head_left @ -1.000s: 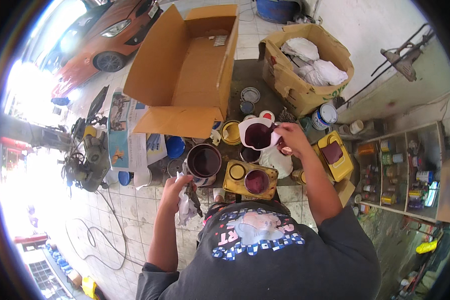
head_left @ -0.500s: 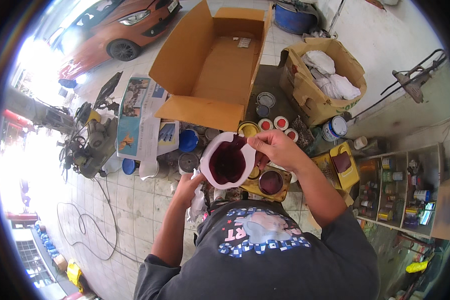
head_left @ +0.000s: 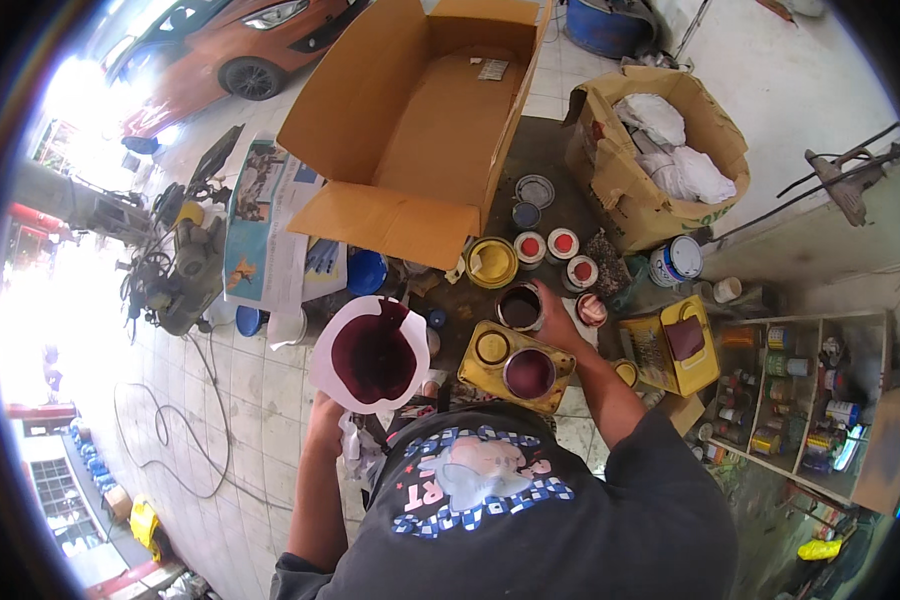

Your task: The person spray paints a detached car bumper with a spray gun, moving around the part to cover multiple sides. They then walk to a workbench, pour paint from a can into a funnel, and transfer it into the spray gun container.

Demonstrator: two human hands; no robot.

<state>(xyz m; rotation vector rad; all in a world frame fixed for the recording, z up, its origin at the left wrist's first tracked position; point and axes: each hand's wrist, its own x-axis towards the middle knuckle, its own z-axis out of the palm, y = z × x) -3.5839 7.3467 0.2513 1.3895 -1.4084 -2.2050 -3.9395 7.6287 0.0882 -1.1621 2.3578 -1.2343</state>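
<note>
My left hand (head_left: 326, 418) is closed on a white plastic jug (head_left: 322, 370), coated inside with dark red paint (head_left: 375, 360). A crumpled white rag (head_left: 358, 450) hangs beside that hand. To the right, my right hand (head_left: 558, 322) wraps round the side of a round can (head_left: 520, 307) whose inside looks dark brownish red; some fingers are hidden behind it. Just nearer to me, a second can of dark red paint (head_left: 530, 374) stands on a yellow rectangular can (head_left: 482, 372). The jug is held apart from both cans.
Several small cans with red tops (head_left: 563, 243) and an open yellow-rimmed can (head_left: 492, 262) stand beyond my hands. Farther off are a big cardboard box (head_left: 440, 130) and a carton of white bundles (head_left: 620, 215). Shelves (head_left: 800, 400) and a cut-open yellow container (head_left: 705, 370) are at right.
The jug has moved left in my left hand. My right hand has let go of the jug's rim and is now on the round can to the right.
</note>
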